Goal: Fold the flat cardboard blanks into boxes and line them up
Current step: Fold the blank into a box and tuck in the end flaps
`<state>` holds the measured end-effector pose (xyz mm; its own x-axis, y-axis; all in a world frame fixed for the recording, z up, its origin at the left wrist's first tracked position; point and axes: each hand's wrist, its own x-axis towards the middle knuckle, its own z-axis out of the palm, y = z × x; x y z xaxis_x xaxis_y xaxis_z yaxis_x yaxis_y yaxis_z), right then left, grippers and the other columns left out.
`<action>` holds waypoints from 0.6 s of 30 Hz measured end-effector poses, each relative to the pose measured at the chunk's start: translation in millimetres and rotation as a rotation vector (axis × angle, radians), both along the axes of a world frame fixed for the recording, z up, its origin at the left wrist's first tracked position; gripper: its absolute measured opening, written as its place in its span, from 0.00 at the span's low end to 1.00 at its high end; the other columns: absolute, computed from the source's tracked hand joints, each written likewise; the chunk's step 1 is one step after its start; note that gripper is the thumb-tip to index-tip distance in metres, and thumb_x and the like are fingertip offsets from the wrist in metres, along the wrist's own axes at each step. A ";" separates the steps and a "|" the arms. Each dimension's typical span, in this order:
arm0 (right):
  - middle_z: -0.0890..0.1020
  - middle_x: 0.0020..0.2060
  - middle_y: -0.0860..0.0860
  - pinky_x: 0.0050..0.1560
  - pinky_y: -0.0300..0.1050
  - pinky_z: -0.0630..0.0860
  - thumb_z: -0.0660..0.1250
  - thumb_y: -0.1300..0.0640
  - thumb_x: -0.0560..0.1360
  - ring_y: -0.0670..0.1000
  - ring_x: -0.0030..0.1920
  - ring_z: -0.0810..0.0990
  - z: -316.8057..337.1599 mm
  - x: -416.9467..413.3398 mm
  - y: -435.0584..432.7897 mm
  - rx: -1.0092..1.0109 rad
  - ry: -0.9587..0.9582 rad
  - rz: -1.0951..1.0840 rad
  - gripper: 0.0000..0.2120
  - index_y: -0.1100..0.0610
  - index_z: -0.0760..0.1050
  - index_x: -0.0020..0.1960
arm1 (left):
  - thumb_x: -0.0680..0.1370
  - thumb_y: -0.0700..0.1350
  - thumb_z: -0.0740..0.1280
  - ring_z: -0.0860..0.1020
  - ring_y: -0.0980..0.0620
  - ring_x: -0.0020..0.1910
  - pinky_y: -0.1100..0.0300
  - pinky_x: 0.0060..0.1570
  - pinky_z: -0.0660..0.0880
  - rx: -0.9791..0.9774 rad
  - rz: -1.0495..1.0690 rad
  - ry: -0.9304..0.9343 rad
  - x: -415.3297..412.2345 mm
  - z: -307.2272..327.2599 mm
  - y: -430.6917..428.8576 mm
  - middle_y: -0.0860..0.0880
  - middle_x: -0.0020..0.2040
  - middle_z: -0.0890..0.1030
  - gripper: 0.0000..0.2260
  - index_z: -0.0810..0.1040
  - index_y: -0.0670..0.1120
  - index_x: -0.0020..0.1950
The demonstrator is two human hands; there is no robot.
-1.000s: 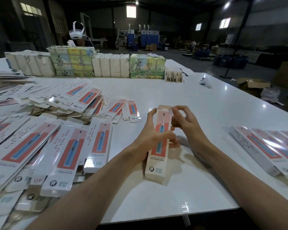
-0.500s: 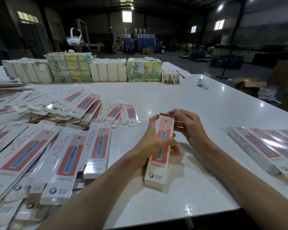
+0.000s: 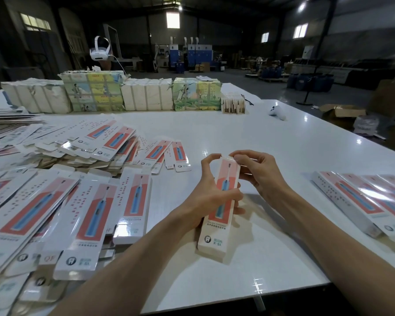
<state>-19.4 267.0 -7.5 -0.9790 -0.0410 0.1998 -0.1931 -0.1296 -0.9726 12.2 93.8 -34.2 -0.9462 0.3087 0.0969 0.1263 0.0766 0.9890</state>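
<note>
The long, narrow white cardboard box with a coral panel and a printed blue toothbrush [image 3: 214, 238] stands tilted in front of the person. Its near end rests on the glossy white table [image 3: 237, 133] and its far end is raised between both hands. The left hand [image 3: 205, 197] grips the box round its middle, thumb across the printed face and forefinger curled up toward the top corner. The right hand [image 3: 262, 176] pinches the top end, its fingertips closed on what looks like the end flap. Whether that flap is already tucked in cannot be told.

The body of this box is already squared up, so closing this end is probably the last fold before it can be set down.

On the right, a row of finished boxes of the same print [image 3: 363, 201] lies side by side, touching. At least 4 are visible, and the row runs out of view. On the left, a large, loose heap of flat printed cardboard blanks [image 3: 55, 213] spreads across the table, far more than the folded ones. By this count the task is in its early part: most of the folding is left, and this box has yet to join the row.
</note>
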 end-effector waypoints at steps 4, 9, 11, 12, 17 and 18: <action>0.88 0.48 0.59 0.46 0.47 0.85 0.68 0.62 0.82 0.59 0.50 0.88 0.2 -0.6 1.6 -0.001 0.011 0.028 0.09 0.61 0.87 0.50 | 0.72 0.44 0.81 0.88 0.47 0.51 0.53 0.44 0.86 0.021 -0.005 -0.009 0.2 -0.4 -0.8 0.47 0.64 0.77 0.47 0.53 0.79 0.70; 0.88 0.47 0.59 0.44 0.47 0.85 0.67 0.62 0.82 0.60 0.50 0.89 0.3 -1.3 3.0 0.023 -0.026 0.018 0.09 0.61 0.87 0.50 | 0.73 0.44 0.80 0.85 0.53 0.56 0.53 0.46 0.86 -0.022 -0.024 0.057 1.7 0.1 -0.2 0.53 0.65 0.75 0.46 0.55 0.78 0.74; 0.88 0.45 0.59 0.43 0.47 0.85 0.68 0.62 0.82 0.60 0.49 0.89 -0.3 -1.0 3.0 0.031 -0.026 0.003 0.09 0.61 0.87 0.50 | 0.73 0.45 0.80 0.86 0.51 0.55 0.53 0.46 0.86 -0.032 -0.012 0.059 2.2 0.4 0.3 0.52 0.65 0.75 0.45 0.56 0.78 0.73; 0.88 0.45 0.59 0.43 0.47 0.85 0.68 0.62 0.82 0.60 0.49 0.89 -0.7 -0.8 2.7 0.033 -0.022 -0.004 0.09 0.62 0.87 0.50 | 0.73 0.44 0.80 0.86 0.51 0.55 0.53 0.45 0.86 -0.020 -0.013 0.059 2.4 0.1 0.6 0.52 0.65 0.75 0.45 0.57 0.78 0.73; 0.88 0.45 0.59 0.43 0.46 0.85 0.68 0.62 0.82 0.60 0.48 0.89 -1.4 0.8 0.5 0.039 -0.002 -0.013 0.09 0.60 0.87 0.50 | 0.75 0.43 0.79 0.87 0.51 0.51 0.57 0.42 0.85 -0.045 0.008 0.073 5.3 0.2 1.3 0.53 0.62 0.76 0.41 0.59 0.76 0.70; 0.88 0.45 0.59 0.43 0.46 0.85 0.68 0.63 0.82 0.60 0.48 0.89 -1.6 1.2 0.6 0.044 0.002 -0.011 0.09 0.59 0.88 0.49 | 0.74 0.44 0.79 0.88 0.48 0.49 0.56 0.43 0.86 -0.062 0.023 0.064 5.4 0.5 1.8 0.52 0.61 0.76 0.40 0.59 0.75 0.70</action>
<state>-18.2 267.6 -9.1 -0.9790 -0.0388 0.2000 -0.1962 -0.0850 -0.9769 17.5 95.6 -33.7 -0.9457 0.2939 0.1385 0.1862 0.1409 0.9723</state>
